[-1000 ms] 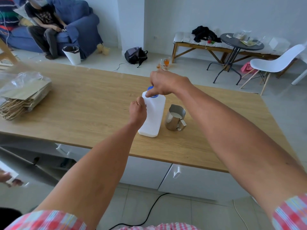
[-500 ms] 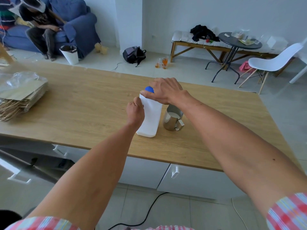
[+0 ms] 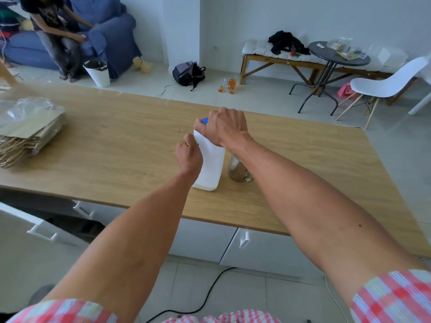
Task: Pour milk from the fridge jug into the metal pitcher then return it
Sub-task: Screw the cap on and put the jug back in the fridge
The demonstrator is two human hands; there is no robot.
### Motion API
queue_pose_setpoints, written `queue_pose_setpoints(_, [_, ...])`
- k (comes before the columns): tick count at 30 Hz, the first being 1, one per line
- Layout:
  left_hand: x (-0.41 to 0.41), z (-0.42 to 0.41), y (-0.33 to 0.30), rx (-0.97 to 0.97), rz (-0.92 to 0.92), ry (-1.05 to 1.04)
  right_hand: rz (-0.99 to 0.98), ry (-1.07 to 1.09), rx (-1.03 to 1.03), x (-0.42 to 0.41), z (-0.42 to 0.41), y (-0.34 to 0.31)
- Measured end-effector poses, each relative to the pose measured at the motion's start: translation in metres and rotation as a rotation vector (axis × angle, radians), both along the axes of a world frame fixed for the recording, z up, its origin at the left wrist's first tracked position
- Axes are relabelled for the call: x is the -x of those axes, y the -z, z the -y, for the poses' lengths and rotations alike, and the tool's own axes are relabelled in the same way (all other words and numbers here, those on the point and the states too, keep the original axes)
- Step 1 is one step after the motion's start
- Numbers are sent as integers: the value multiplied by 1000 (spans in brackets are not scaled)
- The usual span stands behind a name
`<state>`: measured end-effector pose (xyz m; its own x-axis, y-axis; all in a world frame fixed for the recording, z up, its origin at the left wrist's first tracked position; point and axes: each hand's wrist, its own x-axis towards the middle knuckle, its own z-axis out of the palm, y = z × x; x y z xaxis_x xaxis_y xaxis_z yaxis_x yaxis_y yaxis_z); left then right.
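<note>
A white milk jug [image 3: 210, 164] with a blue cap [image 3: 204, 121] stands upright on the wooden table [image 3: 116, 148]. My left hand [image 3: 189, 155] grips the jug's left side near its handle. My right hand [image 3: 225, 127] is closed over the top of the jug, covering most of the blue cap. Just right of the jug stands the metal pitcher [image 3: 236, 170], partly hidden behind my right forearm.
A stack of paper bags under clear plastic [image 3: 25, 129] lies at the table's left end. White drawers [image 3: 268, 250] sit below the table, one at the left [image 3: 42, 229] pulled open. A person sits on a blue sofa [image 3: 109, 36] beyond.
My right hand has turned over the cap and now covers more of it. My right forearm has come in front of the pitcher. The jug has stayed in place.
</note>
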<state>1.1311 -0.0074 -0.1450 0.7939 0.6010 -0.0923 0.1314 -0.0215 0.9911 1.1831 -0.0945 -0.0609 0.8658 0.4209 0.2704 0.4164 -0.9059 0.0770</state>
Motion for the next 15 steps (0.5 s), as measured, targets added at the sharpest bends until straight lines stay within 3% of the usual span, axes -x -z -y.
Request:
queue_pose_setpoints(9, [4, -5, -2, 5, -28, 71, -179, 14, -222, 7, 16, 10])
queue_pose_setpoints(15, [9, -6, -7, 60, -6, 155, -218, 158, -905, 34, 33, 51])
